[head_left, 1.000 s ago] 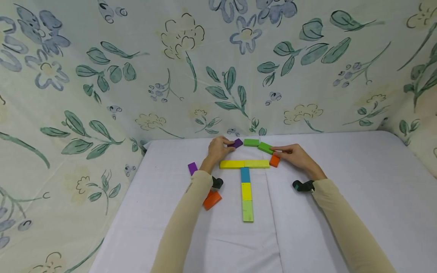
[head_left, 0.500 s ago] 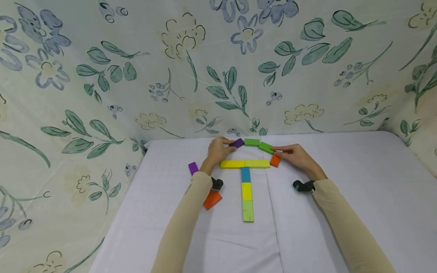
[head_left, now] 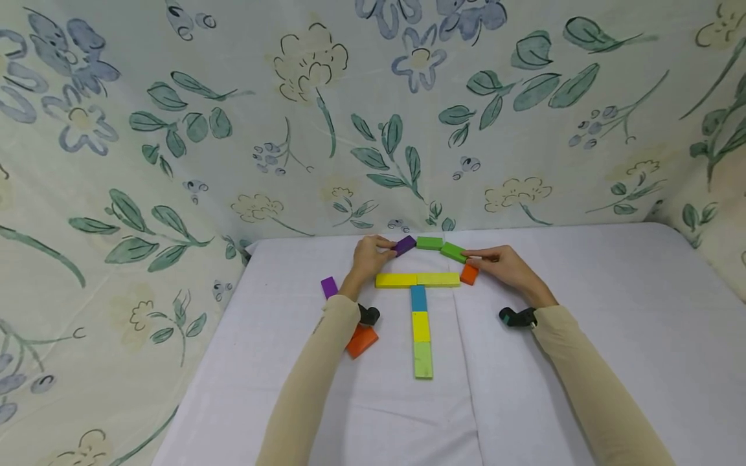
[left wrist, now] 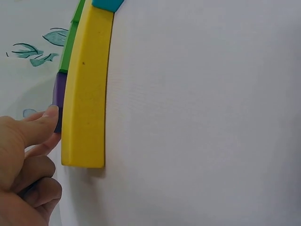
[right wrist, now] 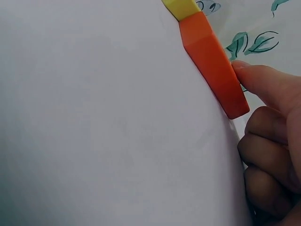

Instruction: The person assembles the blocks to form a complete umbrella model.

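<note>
At the table's back, my left hand (head_left: 370,256) pinches the near end of a dark purple block (head_left: 405,245) between thumb and index finger. The block slants up toward a green block (head_left: 429,243). My right hand (head_left: 502,266) holds the right end of a second, slanted green block (head_left: 452,252) with index finger and thumb. Just below those fingertips lies an orange block (head_left: 469,274). In the right wrist view the thumb is beside this orange block (right wrist: 214,66), and the green one is hidden. In the left wrist view a yellow block (left wrist: 87,89) partly covers the purple one.
Two yellow blocks (head_left: 396,281) form a bar below the curved row. Blue (head_left: 419,299), yellow (head_left: 421,327) and light green (head_left: 423,360) blocks run down from it. Another purple block (head_left: 329,287) and orange blocks (head_left: 362,342) lie by the left forearm, partly covered.
My left fingers have slid slightly down and left along the dark purple block, uncovering more of it. My right hand and the other blocks stay where they were.
</note>
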Motion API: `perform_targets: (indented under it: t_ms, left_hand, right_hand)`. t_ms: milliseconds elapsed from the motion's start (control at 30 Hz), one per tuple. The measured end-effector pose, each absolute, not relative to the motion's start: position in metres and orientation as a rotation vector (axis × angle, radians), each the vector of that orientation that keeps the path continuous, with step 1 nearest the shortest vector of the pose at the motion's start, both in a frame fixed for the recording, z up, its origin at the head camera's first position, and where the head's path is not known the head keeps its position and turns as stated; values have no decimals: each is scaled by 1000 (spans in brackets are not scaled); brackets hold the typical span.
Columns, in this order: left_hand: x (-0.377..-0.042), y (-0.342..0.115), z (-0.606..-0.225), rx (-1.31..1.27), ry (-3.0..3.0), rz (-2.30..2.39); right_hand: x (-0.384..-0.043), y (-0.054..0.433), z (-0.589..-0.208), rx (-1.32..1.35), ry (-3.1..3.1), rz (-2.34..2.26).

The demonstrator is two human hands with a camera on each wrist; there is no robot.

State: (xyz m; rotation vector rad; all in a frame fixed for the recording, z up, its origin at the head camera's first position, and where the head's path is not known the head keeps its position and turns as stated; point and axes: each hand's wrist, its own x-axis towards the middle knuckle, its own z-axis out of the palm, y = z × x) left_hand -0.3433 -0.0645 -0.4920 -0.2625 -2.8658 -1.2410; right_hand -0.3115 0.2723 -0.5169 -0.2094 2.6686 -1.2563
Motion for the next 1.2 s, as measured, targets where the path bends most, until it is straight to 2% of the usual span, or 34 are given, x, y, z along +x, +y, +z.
perform_targets:
  t_ms: [333,567,967,1200]
  left_hand:
    - [-341,-71,-487,-242,-2875,-1263]
    - [-331,-107,-484,-316,-2812,-1317]
    - [-288,-189,-481,-260,-2820,-1281]
    - [-260,-215,-489,-200,-2875,-1180]
  right_hand:
    - [-312,270,-516,-226,2680,-1253]
    - [-309,268,-515,-227,2666,-1273]
    - [-308,269,-513,-226,2680,-1258]
    - [-310,270,-515,-214,2687,-1251]
